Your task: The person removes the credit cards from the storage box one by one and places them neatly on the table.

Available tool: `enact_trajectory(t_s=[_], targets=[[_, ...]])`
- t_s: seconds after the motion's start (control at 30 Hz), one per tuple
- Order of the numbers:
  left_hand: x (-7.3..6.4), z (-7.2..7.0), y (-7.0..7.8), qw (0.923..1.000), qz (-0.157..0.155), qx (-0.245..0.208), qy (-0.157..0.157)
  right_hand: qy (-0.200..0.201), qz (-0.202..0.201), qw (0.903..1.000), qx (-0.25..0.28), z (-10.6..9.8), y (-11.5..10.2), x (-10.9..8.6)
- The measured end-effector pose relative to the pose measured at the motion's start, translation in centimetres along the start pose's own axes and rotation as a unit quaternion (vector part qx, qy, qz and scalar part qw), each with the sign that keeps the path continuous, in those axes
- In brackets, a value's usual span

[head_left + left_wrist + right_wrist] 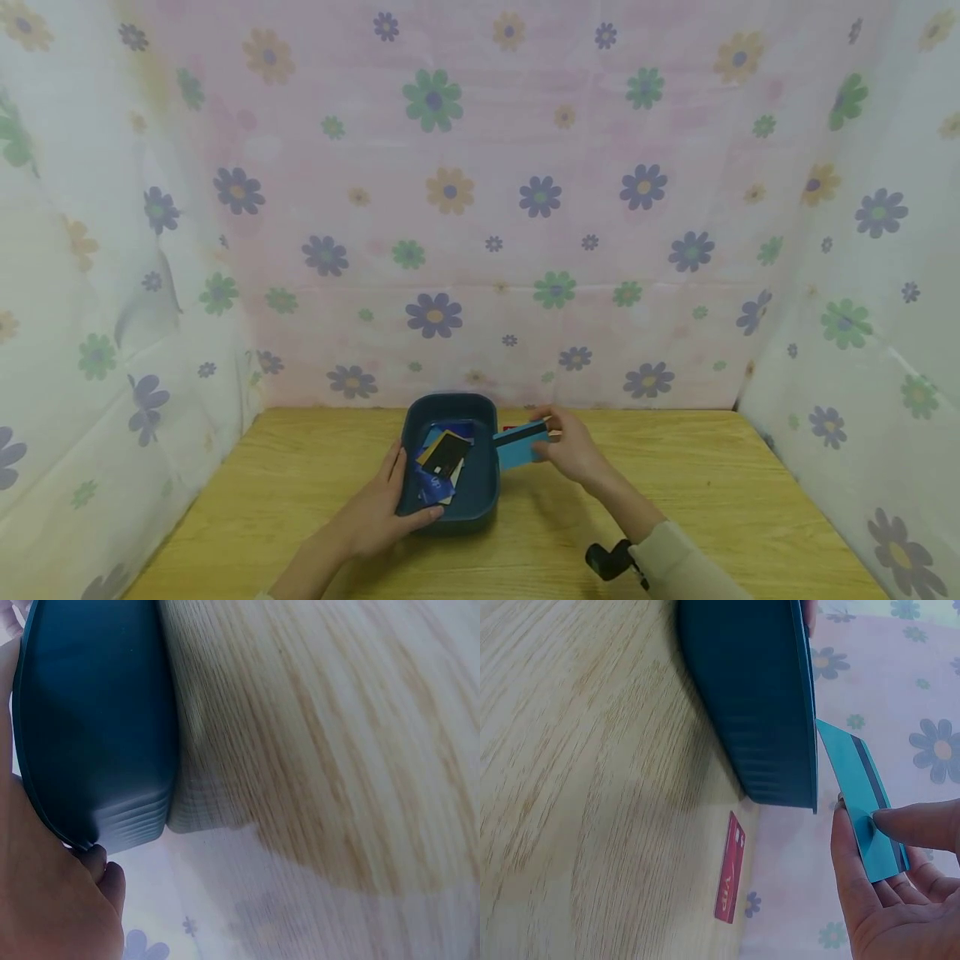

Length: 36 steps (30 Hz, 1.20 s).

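Fingers [921, 825] pinching light-blue card [853, 782], thin, dark stripe [521, 434] lengthwise

Your right sleeve [693, 565], nearer you than the bin [480, 483] and to its right, is pale beige, its cuff [651, 542] ending partway down the forearm [630, 504]; beside that cuff sits a black, rounded, bent fitting [609, 561] with a thin dark piece [640, 575] alongside; left of the bin, only a pale sliver of your left sleeve [264, 596] shows.
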State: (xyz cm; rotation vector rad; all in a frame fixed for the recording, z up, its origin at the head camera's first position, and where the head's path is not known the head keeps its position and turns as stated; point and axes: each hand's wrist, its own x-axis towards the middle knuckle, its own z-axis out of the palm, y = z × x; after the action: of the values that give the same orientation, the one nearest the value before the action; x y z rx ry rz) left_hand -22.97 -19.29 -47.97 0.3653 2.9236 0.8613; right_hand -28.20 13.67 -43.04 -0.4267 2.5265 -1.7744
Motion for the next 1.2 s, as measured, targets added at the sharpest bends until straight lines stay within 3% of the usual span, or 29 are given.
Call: enact_trajectory(t_s=[0.4, 1.2], targets=[[-0.1, 0.0, 0.0, 0.9999, 0.006, 0.008, 0.002, 0.026, 0.019, 0.9991, -0.029, -1.6, 1.0, -0.2], [0.1, 0.1, -0.3, 1.0000, 0.000, 0.006, -0.004, 0.047, 0.060, 0.9970, -0.010, -4.7, 4.6, 0.4]])
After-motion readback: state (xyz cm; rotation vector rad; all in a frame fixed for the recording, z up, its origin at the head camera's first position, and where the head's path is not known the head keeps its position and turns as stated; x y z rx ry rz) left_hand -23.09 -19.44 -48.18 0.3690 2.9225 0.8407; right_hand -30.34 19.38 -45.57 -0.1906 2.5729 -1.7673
